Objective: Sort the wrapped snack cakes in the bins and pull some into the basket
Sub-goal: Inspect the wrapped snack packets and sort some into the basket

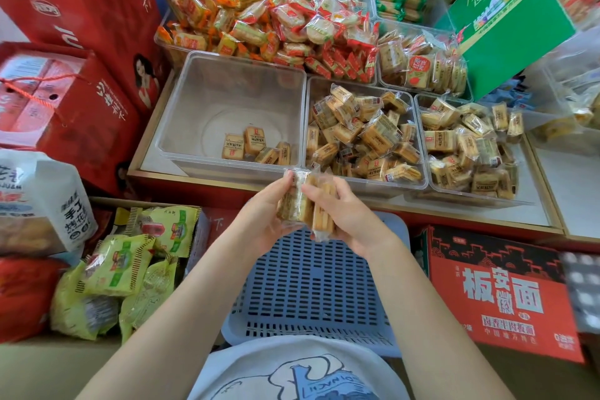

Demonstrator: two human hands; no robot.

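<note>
Both hands meet above the blue basket [311, 286] — left hand [263, 217] curls around a wrapped snack cake [293, 204], right hand [344, 214] grips a second cake [323, 219] pressed against the first. Near-left clear bin [194, 101] holds four cakes in its front right corner; middle bin [418, 143] and right bin [425, 136] — heaped with cakes.
</note>
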